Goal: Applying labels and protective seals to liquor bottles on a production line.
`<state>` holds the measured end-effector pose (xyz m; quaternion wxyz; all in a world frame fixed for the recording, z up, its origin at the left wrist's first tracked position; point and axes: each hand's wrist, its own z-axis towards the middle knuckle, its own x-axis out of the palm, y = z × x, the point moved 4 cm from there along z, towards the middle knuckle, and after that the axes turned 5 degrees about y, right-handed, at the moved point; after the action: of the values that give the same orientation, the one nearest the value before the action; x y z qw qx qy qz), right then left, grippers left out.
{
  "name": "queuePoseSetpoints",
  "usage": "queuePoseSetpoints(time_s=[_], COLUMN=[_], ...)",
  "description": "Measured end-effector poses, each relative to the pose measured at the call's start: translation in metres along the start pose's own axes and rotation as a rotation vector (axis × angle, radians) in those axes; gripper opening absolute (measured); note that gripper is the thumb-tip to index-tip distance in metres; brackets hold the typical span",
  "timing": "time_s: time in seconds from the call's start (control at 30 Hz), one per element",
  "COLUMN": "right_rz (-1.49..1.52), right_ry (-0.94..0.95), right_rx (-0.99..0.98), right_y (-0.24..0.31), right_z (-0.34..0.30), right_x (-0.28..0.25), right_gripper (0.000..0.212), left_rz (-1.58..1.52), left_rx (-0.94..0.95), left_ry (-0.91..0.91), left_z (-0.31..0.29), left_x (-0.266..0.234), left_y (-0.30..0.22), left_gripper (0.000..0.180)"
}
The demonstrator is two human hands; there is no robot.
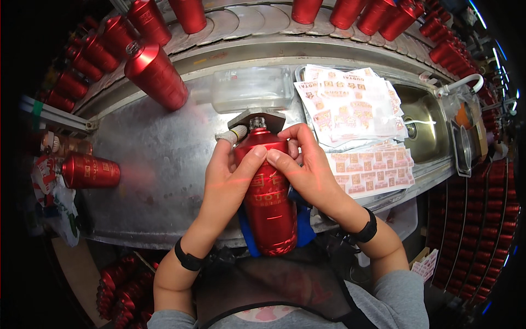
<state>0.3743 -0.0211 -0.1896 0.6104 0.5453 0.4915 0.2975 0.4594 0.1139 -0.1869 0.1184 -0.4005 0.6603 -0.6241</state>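
A glossy red glass bottle point(268, 214) with gold lettering lies tilted in front of me, its clear neck pointing away and its base close to my apron. My left hand point(227, 172) wraps its left side near the shoulder. On the other side, my right hand point(309, 167) grips it with bent fingers. Both thumbs press side by side on the front, just below the shoulder. The neck rests at a dark angled support point(272, 119). Left of the neck sits a small pale roll-like piece point(231, 135). Some fingertips are hidden behind the bottle.
One red bottle point(156, 77) stands on the metal worktop point(148, 148); another point(90, 170) lies at left. A clear plastic tray point(252, 89), printed transfer sheets point(350, 107) and a sink point(427, 123) fill the far and right sides. Beyond runs a slatted conveyor point(246, 22) carrying bottles.
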Motion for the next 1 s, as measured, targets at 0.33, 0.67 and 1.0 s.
queuePoseSetpoints(time_s=[0.33, 0.67, 1.0], right_rz=[0.333, 0.249, 0.287], right_ry=[0.095, 0.175, 0.106], right_rx=[0.145, 0.206, 0.210], right_y=[-0.017, -0.023, -0.024], right_z=[-0.040, -0.060, -0.047], right_x=[-0.003, 0.001, -0.002], right_gripper=[0.054, 0.064, 0.051], left_rz=[-0.061, -0.028, 0.058], left_rx=[-0.152, -0.130, -0.141], left_ry=[0.016, 0.137, 0.100], left_z=[-0.031, -0.050, -0.049], left_x=[-0.017, -0.008, 0.001], left_y=[0.018, 0.019, 0.019], left_gripper=[0.071, 0.089, 0.090])
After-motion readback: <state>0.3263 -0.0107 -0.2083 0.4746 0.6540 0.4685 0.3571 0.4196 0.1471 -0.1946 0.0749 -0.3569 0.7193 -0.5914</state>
